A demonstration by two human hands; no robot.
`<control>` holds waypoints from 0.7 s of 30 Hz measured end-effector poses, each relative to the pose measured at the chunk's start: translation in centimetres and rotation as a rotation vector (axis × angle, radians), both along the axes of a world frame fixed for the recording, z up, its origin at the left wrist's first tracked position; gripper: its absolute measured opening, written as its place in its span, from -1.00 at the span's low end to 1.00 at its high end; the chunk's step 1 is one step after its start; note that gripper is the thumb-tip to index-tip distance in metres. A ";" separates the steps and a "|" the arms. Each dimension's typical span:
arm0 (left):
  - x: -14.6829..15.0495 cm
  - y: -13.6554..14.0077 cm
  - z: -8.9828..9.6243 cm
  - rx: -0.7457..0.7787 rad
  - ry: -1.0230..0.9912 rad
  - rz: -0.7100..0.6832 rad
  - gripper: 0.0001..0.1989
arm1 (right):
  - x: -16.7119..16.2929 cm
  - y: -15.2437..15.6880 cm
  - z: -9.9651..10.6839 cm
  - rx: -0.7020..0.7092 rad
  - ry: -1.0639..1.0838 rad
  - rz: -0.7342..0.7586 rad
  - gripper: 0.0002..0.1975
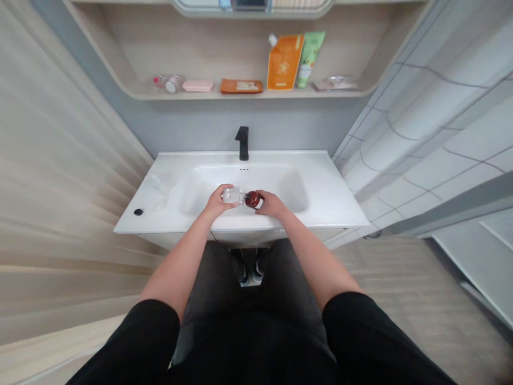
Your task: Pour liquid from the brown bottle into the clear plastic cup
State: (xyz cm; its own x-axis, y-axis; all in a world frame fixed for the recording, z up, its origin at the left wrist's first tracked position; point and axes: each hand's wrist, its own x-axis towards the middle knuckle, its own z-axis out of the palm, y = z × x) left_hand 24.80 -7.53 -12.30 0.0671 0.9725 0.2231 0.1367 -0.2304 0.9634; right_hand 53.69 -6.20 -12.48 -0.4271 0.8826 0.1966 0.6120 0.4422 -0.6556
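My left hand [217, 202] is closed around a small clear bottle [231, 195] over the near part of the white sink [298, 195]. In my right hand [271, 204] is a reddish-brown bottle [253, 199], tipped toward the clear one. The two mouths meet or nearly meet; whether they touch and whether liquid passes between them I cannot tell. A round black cap [138, 212] lies on the counter to the left. Near it is a crumpled see-through piece [160, 184], perhaps plastic film.
A black faucet [242, 143] rises behind the sink. Above it, a shelf [148, 96] holds an orange pouch [284, 62], a green tube [309, 59], an orange packet [241, 86] and a pink case [197, 85]. A curtain [72, 160] hangs at left; tiled wall stands at right.
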 end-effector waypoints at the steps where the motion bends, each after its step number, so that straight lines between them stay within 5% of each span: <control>1: 0.0 0.0 0.0 0.005 0.005 0.001 -0.19 | 0.0 0.0 0.0 -0.001 -0.002 0.000 -0.13; 21: -0.2 0.3 -0.5 -0.020 0.026 -0.014 -0.16 | 0.1 0.1 -0.1 -0.020 -0.004 0.008 -0.15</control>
